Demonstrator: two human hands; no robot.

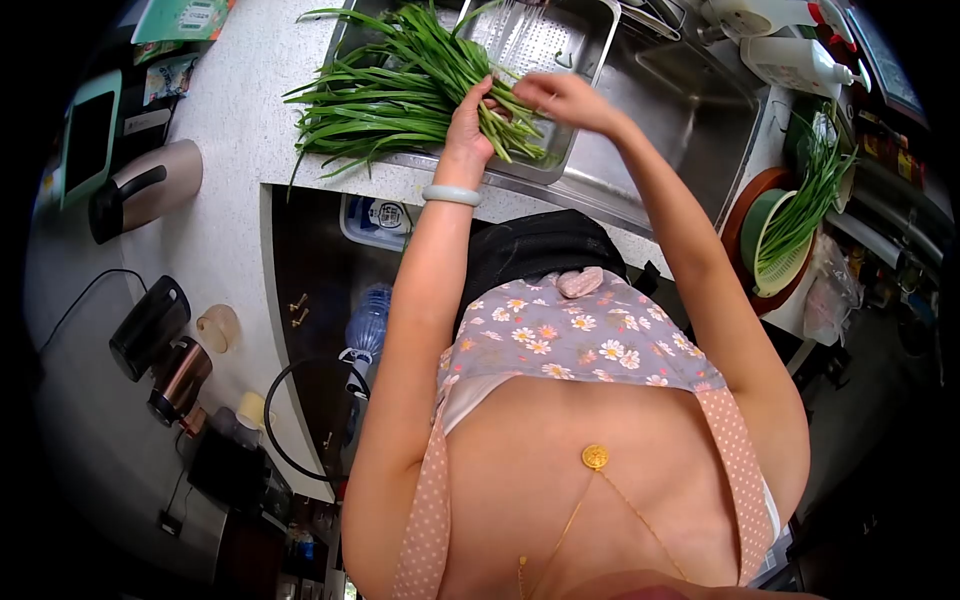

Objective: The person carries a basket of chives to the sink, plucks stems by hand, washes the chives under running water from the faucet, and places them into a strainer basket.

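My left hand (468, 125), with a pale bangle at its wrist, is wrapped round a large bunch of garlic chives (390, 105) near the stem ends. The long green leaves fan out leftward over the sink edge and the counter. Close to the pale stem ends is my right hand (572, 102), its fingers bent together in a pinch. Whatever lies between those fingertips is too small to make out. Beneath the bunch sits a perforated metal drain tray (590, 60) in the sink, with a bit of green on its bottom.
A steel sink basin (665, 120) lies to the right. Beyond it, a green colander (765, 235) holds more chives. White bottles (790, 62) stand at the back right. On the left counter are a kettle (160, 185) and a green-framed tablet (90, 140).
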